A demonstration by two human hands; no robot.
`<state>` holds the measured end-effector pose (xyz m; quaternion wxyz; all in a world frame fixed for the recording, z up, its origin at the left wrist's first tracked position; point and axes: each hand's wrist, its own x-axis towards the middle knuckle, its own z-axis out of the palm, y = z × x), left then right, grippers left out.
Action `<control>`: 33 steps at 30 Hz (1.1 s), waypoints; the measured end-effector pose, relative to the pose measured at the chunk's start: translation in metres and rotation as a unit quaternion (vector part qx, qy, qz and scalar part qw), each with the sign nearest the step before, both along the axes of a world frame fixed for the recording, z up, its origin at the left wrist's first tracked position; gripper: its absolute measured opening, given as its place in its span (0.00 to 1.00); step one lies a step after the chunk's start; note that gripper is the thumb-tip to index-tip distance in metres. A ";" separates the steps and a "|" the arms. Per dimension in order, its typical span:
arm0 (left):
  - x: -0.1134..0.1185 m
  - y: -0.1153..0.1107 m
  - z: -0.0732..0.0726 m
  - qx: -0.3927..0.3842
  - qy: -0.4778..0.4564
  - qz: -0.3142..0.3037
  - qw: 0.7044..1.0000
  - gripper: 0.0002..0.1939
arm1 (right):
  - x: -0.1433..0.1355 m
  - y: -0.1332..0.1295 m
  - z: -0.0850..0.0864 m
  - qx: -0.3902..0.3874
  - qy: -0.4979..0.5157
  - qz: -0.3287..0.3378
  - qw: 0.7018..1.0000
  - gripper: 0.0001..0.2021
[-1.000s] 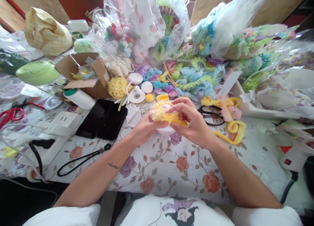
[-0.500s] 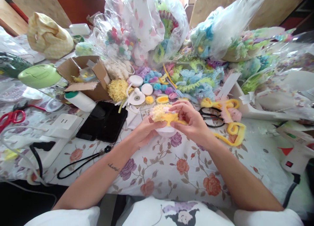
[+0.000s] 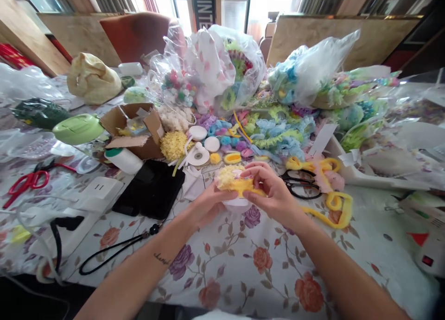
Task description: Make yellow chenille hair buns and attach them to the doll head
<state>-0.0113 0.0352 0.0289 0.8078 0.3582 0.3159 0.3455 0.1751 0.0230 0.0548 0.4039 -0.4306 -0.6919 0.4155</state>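
Note:
Between my hands is a small round piece with fluffy pale-yellow trim (image 3: 227,177) on top, a yellow fuzzy band (image 3: 239,186) around its side and a white base (image 3: 238,205). My left hand (image 3: 212,201) grips it from the left, thumb on the band. From the right, my right hand (image 3: 271,190) pinches the band between thumb and fingers. A long yellow strip (image 3: 339,211) lies curled on the flowered cloth to the right, close to black-handled scissors (image 3: 301,184).
A black case (image 3: 149,190), thread cone (image 3: 124,160), cardboard box (image 3: 130,144) and red scissors (image 3: 29,186) are left. Ribbon rolls (image 3: 198,154) and colourful trims (image 3: 278,130) lie ahead; a white tray (image 3: 361,176) and glue gun (image 3: 429,246) stand right.
The camera view has tilted up, so everything sits lower in the picture and more of the background shows. Both hands keep nearly the same hold on the yellow-trimmed piece.

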 end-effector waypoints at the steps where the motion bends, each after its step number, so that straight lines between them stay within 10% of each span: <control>1: 0.000 0.000 0.000 -0.004 -0.001 0.002 1.000 0.21 | 0.001 0.000 0.000 -0.001 -0.002 0.000 1.000 0.11; 33: -0.001 -0.002 0.002 -0.004 -0.002 -0.002 1.000 0.24 | 0.001 0.001 0.000 0.009 -0.069 -0.003 0.998 0.14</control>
